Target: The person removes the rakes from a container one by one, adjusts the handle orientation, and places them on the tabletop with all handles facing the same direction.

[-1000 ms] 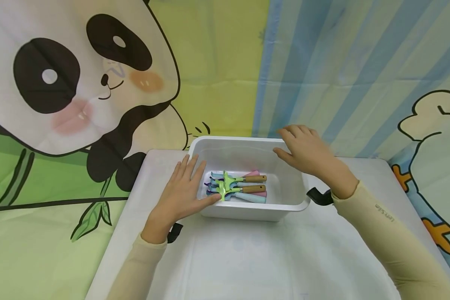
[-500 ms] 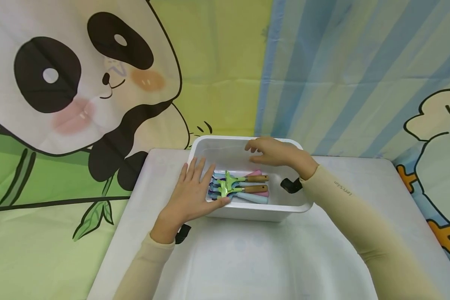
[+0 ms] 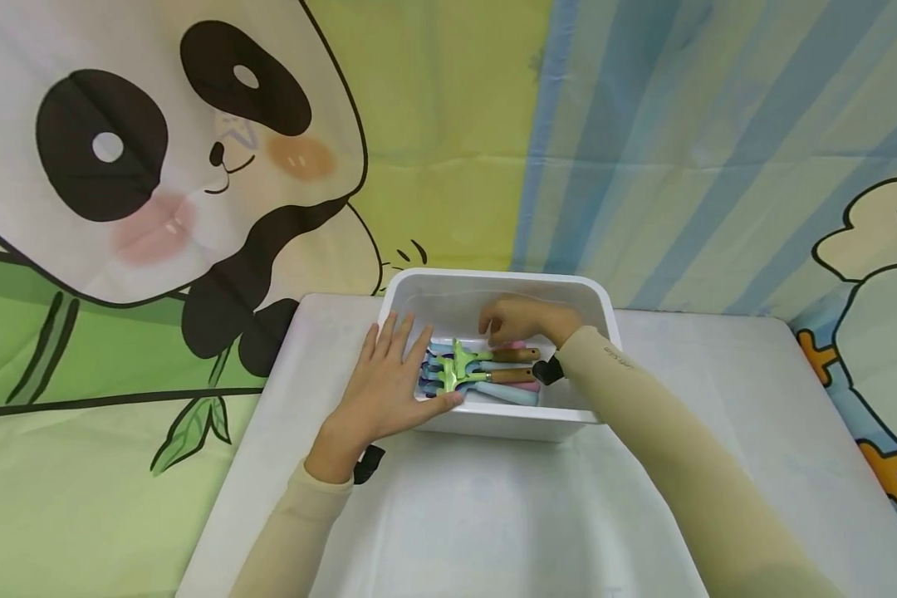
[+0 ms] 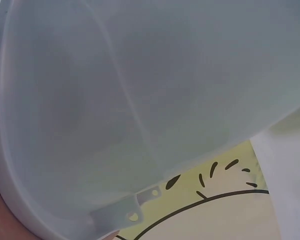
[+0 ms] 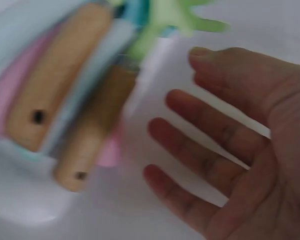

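Observation:
A white plastic bin point(image 3: 493, 425) holds a bundle of tools lying together on its floor. Two of them have wooden handles point(image 3: 512, 375) and light green, branching heads point(image 3: 459, 359); pale blue handles point(image 3: 510, 393) and pink handles point(image 5: 25, 82) lie among them. My left hand point(image 3: 381, 384) rests on the bin's left rim, fingers straight and spread. Inside the bin, my right hand point(image 3: 522, 318) is near the back wall, just behind the tools. The right wrist view shows its fingers point(image 5: 202, 132) apart, pointing towards the handle ends and holding nothing.
The bin stands on a white-covered table point(image 3: 478, 515), against a cloth backdrop point(image 3: 448, 166) with cartoon prints. In the left wrist view, the bin's outer wall point(image 4: 160, 90) takes up most of the picture, with a holed tab point(image 4: 132, 216) below its rim.
My right hand has moved left and down, from above the bin's back right rim to inside it beside the tools. The left hand has stayed on the rim.

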{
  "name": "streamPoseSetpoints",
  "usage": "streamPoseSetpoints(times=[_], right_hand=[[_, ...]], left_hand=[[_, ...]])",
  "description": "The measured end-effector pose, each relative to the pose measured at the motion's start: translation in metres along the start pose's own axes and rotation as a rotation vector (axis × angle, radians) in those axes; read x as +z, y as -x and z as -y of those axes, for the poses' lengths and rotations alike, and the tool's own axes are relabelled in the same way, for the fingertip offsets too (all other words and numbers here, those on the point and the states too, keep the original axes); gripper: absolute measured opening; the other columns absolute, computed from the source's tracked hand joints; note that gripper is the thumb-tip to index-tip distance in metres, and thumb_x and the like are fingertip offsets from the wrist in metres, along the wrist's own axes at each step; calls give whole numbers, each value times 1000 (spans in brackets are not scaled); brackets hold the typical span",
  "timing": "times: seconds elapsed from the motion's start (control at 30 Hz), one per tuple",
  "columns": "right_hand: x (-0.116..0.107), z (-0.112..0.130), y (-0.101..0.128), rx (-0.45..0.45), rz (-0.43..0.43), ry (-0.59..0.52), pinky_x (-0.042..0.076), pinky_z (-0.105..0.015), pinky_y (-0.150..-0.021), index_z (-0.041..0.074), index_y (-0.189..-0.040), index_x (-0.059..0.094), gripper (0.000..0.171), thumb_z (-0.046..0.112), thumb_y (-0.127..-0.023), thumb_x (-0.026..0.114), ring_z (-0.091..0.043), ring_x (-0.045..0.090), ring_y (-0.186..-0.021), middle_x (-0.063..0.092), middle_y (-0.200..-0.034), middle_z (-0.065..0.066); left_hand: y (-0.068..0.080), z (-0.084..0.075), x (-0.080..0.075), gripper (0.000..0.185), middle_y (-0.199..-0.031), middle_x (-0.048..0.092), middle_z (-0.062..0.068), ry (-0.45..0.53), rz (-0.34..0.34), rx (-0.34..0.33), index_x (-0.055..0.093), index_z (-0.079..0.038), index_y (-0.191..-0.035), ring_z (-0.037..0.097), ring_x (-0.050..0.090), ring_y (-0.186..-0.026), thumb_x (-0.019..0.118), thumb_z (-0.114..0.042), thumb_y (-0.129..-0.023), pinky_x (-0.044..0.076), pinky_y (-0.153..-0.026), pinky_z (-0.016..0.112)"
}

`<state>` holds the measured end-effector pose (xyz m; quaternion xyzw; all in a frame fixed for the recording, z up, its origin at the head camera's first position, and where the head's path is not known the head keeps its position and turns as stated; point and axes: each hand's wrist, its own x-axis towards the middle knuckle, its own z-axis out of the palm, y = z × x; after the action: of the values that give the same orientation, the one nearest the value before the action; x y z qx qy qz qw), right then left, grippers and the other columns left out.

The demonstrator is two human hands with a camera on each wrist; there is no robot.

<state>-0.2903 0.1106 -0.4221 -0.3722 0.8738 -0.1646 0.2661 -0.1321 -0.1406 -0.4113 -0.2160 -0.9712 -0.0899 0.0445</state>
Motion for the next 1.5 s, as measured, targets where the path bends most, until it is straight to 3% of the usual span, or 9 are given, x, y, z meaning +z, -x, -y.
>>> streamPoseSetpoints(times=[0.2, 0.57, 0.8, 0.97, 1.37, 1.5], right_hand=[[14, -8, -6, 76, 102, -21, 51, -39, -91, 7, -122, 68, 32, 9, -90, 66, -21, 61, -102, 66, -115, -8], [26, -7, -10, 92, 122, 10, 52, -36, -83, 12, -123, 68, 39, -3, -87, 65, -21, 59, -95, 64, -112, -8], [32, -7, -14, 103, 137, 51, 50, -35, -80, 14, -111, 65, 38, -9, -82, 59, -23, 56, -94, 62, -108, -7], [34, -5, -14, 125, 159, 63, 51, -33, -79, 13, -107, 64, 32, -7, -82, 62, -21, 56, -92, 62, -107, -5], [28, 1, -11, 63, 158, 47, 47, -31, -77, 6, -103, 64, 14, 4, -89, 67, -17, 52, -85, 59, -95, -2], [23, 3, -9, 28, 162, 32, 46, -33, -81, 4, -102, 63, 14, 4, -89, 68, -19, 52, -89, 58, -97, -3]], left_hand=[[-1, 0, 0, 112, -163, 17, 20, 6, -4, -7, 30, -8, -158, 38, 3, -151, 32, -90, -81, 0, -119, 54], [-2, 0, 2, 113, -164, 17, 18, -2, -3, -11, 29, -9, -158, 37, 4, -151, 30, -91, -80, -1, -119, 54], [-1, 0, 2, 113, -163, 20, 19, -2, -8, -11, 30, -9, -158, 37, 6, -151, 29, -91, -80, 0, -119, 54], [-1, -1, 2, 113, -163, 21, 19, 11, -14, -9, 31, -9, -158, 37, 6, -151, 31, -91, -80, -1, -119, 55], [-1, -1, 1, 113, -163, 21, 18, 10, -2, -20, 31, -9, -157, 36, 6, -151, 31, -91, -80, -1, -119, 55], [-1, 0, 1, 112, -162, 22, 18, 7, -9, -16, 32, -9, -157, 36, 7, -151, 32, -91, -80, 1, -119, 56]])
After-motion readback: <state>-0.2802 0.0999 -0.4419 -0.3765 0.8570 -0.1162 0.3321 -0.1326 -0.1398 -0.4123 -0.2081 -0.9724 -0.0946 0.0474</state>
